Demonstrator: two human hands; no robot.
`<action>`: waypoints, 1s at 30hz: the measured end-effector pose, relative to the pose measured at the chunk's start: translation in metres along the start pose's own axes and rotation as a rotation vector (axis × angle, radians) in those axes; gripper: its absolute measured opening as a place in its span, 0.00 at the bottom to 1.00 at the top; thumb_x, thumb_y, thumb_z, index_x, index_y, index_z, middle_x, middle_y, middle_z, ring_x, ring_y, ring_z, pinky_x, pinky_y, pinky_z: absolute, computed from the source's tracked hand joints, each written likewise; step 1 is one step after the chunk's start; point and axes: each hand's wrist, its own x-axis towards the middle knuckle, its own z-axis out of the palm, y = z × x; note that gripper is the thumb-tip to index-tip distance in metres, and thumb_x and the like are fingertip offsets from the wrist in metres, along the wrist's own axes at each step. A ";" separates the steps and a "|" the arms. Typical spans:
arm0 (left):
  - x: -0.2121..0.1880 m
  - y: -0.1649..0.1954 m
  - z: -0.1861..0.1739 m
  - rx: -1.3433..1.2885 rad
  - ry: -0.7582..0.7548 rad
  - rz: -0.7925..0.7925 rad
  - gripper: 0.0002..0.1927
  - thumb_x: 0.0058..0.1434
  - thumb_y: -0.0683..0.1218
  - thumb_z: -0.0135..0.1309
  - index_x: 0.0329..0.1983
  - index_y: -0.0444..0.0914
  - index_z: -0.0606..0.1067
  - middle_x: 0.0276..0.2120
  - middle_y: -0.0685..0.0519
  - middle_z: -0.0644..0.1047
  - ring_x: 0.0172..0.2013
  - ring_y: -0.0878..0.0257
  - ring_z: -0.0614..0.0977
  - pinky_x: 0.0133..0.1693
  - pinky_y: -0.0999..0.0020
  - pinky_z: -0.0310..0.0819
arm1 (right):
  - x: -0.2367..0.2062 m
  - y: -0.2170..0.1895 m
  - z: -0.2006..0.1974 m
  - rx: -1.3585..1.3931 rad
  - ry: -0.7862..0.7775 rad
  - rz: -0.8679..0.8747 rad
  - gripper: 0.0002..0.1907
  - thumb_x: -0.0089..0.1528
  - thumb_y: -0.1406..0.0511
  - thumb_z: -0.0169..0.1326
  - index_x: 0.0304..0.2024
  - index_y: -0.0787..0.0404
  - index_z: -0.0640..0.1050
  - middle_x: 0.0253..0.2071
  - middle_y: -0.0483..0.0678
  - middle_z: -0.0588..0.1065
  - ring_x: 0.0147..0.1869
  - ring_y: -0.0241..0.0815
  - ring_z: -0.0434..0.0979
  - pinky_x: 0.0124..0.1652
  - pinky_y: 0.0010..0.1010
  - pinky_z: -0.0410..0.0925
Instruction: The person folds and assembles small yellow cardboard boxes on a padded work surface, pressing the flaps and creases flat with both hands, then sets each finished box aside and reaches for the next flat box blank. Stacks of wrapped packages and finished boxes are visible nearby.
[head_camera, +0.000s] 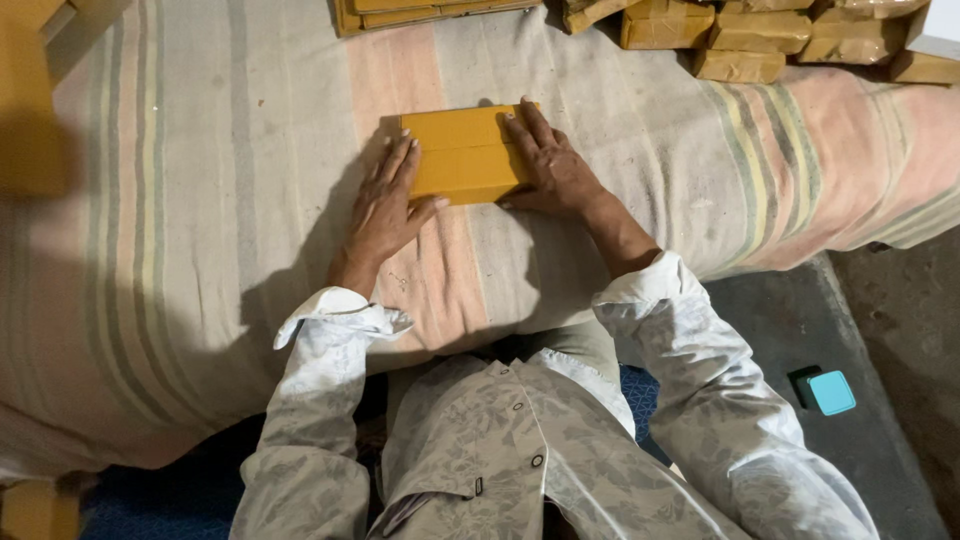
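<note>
Yellow flat rectangular packet (462, 152) lies on the striped cloth (180, 200), long axis running left to right. Left hand (388, 205) presses its left end, right hand (548, 165) its right end, fingers flat and spread, gripping nothing; both equally near.

A flat yellow cardboard packet (465, 152) lies on the striped cloth-covered surface (200, 200). Wrapped brown paper bundles (760, 35) lie behind it to the right. A small teal box (831, 392) sits on the floor, right.
</note>
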 end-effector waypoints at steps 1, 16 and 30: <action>0.006 0.003 0.001 0.104 -0.034 -0.033 0.42 0.69 0.65 0.45 0.76 0.37 0.52 0.77 0.47 0.49 0.76 0.45 0.49 0.73 0.50 0.41 | 0.000 -0.001 0.001 -0.015 0.003 -0.002 0.68 0.45 0.51 0.76 0.77 0.56 0.49 0.79 0.62 0.41 0.74 0.73 0.55 0.70 0.49 0.57; 0.088 0.043 0.013 0.055 0.079 -0.303 0.25 0.71 0.61 0.37 0.65 0.45 0.68 0.65 0.45 0.66 0.66 0.43 0.63 0.61 0.39 0.57 | -0.001 -0.005 0.001 0.006 0.004 0.045 0.57 0.59 0.38 0.56 0.77 0.62 0.50 0.79 0.62 0.44 0.80 0.67 0.47 0.72 0.49 0.50; 0.078 0.039 -0.001 0.101 0.076 -0.395 0.22 0.76 0.57 0.34 0.55 0.38 0.72 0.55 0.41 0.72 0.52 0.44 0.76 0.53 0.46 0.70 | 0.063 -0.050 0.037 -0.378 0.293 0.172 0.37 0.69 0.45 0.39 0.67 0.67 0.66 0.65 0.69 0.63 0.72 0.72 0.53 0.63 0.72 0.42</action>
